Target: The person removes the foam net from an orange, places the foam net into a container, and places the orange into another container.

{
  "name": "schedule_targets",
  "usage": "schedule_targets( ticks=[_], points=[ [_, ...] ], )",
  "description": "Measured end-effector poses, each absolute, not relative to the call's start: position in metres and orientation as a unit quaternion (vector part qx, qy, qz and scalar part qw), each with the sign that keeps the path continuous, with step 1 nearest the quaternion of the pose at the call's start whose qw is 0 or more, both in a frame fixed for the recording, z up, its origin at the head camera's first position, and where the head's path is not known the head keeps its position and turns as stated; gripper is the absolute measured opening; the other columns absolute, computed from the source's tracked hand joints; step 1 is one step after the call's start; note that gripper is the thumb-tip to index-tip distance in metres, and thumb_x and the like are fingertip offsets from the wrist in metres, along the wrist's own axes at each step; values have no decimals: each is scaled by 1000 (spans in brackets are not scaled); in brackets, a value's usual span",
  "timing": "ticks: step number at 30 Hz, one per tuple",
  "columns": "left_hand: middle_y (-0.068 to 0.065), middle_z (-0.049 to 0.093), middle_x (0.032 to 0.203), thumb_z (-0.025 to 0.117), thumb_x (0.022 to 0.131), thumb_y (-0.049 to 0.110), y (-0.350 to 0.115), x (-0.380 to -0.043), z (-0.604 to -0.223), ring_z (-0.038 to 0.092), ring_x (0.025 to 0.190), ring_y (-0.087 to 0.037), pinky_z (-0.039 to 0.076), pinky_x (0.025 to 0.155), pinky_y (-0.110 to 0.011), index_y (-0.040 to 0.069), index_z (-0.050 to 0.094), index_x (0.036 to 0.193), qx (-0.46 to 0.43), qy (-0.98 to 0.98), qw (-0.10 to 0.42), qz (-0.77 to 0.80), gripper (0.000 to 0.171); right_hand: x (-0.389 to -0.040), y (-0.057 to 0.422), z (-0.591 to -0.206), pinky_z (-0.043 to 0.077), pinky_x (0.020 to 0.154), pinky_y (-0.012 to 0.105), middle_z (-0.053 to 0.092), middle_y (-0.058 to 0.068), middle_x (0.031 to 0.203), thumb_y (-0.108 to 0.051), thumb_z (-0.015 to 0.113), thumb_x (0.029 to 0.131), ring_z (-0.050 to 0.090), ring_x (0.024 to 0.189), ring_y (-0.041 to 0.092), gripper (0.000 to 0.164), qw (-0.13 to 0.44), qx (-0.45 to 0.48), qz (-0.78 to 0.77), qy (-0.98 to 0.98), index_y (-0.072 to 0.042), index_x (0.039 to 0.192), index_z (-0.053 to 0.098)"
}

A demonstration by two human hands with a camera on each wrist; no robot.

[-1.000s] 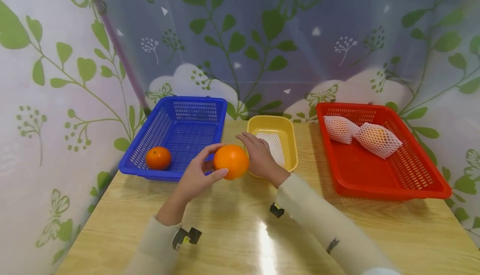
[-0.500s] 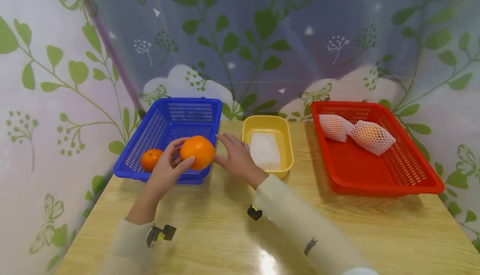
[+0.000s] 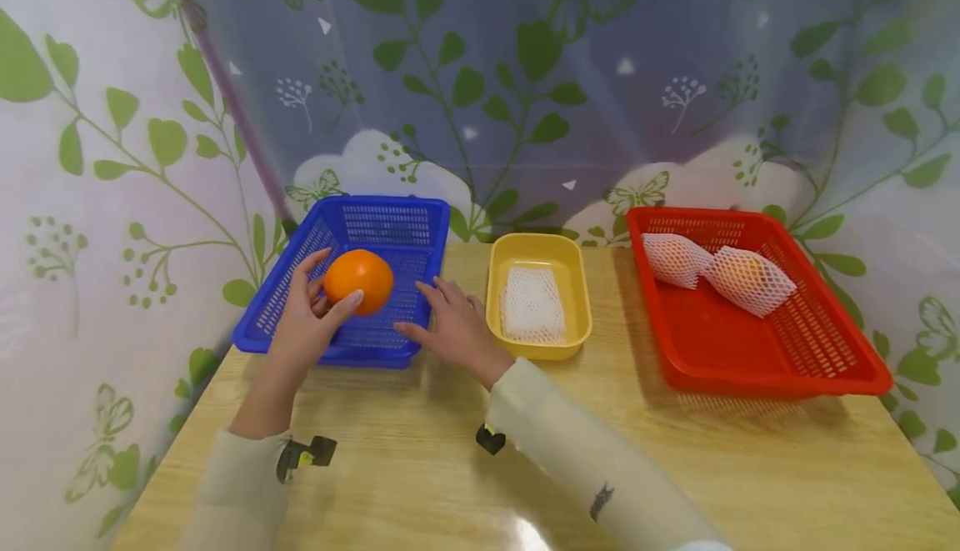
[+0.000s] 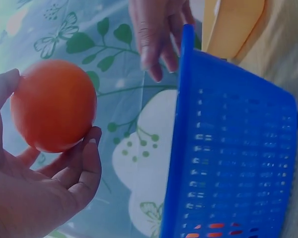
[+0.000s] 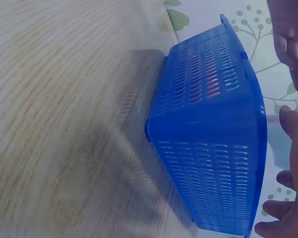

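Note:
My left hand (image 3: 306,318) holds an orange (image 3: 359,282) between thumb and fingers, above the blue basket (image 3: 405,330). In the left wrist view the orange (image 4: 54,105) sits in the curled fingers, higher than the basket's rim. My right hand (image 3: 457,323) hovers at the basket's right front corner with fingers spread and nothing in them. Orange patches of fruit (image 5: 212,85) show through the basket's slots in the right wrist view; in the head view my left hand and the held orange cover that part.
A yellow bin (image 3: 577,309) with white foam netting (image 3: 534,304) in it stands right of the blue basket. Farther right is a red basket (image 3: 720,374) holding two net-wrapped fruits (image 3: 742,274). A patterned cloth (image 3: 480,76) hangs behind the wooden table (image 3: 420,468).
The left hand has carried the orange leftward from beside the yellow bin to over the blue basket. The right hand has moved left too, away from the yellow bin.

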State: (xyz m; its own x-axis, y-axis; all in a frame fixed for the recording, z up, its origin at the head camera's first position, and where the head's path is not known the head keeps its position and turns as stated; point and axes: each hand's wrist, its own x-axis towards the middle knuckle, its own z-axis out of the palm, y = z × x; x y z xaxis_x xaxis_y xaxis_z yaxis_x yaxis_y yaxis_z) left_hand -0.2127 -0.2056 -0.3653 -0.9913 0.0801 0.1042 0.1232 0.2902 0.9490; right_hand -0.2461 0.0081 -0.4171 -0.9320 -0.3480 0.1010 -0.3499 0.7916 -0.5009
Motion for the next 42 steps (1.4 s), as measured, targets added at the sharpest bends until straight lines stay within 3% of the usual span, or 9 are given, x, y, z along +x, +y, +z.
schedule_targets(
  ticks=[8, 17, 24, 29, 33, 42],
  points=[
    [-21, 23, 156, 65, 93, 36, -212, -214, -357, 34, 138, -41, 32, 107, -58, 22, 14, 154, -46, -811, 22, -582, 80, -244, 9, -422, 17, 117, 50, 24, 7, 159, -65, 51, 90, 22, 145, 27, 78, -14, 176, 253, -951, -19, 151, 36],
    [-21, 23, 156, 66, 92, 38, -222, -222, -363, 33, 138, -40, 30, 110, -56, 19, 13, 154, -24, -810, 26, -585, 83, -243, 10, -425, 18, 117, 50, 24, 7, 159, -66, 50, 90, 22, 146, 28, 81, -18, 174, 241, -955, -14, 151, 35],
    [-24, 15, 157, 66, 92, 37, -233, -231, -378, 23, 142, -45, 24, 111, -60, 20, 9, 156, -4, -829, 13, -559, 88, -243, 9, -425, 18, 116, 51, 22, 6, 160, -68, 48, 90, 21, 146, 31, 85, -26, 180, 229, -956, -12, 152, 32],
    [-28, 20, 152, 70, 91, 26, -237, -235, -387, 29, 137, -49, 30, 108, -61, 23, 4, 157, -17, -836, 16, -548, 94, -243, 8, -424, 17, 116, 54, 20, 5, 161, -68, 48, 90, 24, 145, 25, 85, -34, 179, 226, -957, -12, 153, 31],
    [-30, 18, 152, 71, 89, 28, -238, -237, -390, 33, 133, -50, 34, 106, -60, 20, 0, 157, -31, -854, 16, -518, 99, -243, 8, -423, 16, 116, 54, 18, 3, 161, -69, 47, 90, 26, 145, 23, 86, -38, 177, 226, -957, -13, 153, 29],
    [-30, 30, 141, 77, 83, 26, -239, -240, -402, 40, 119, -46, 36, 100, -64, 1, 28, 147, -45, -911, 46, -408, 84, -242, 8, -421, 16, 116, 55, 16, 4, 161, -68, 46, 91, 29, 143, 25, 86, -45, 182, 225, -956, -13, 154, 28]
  ],
)
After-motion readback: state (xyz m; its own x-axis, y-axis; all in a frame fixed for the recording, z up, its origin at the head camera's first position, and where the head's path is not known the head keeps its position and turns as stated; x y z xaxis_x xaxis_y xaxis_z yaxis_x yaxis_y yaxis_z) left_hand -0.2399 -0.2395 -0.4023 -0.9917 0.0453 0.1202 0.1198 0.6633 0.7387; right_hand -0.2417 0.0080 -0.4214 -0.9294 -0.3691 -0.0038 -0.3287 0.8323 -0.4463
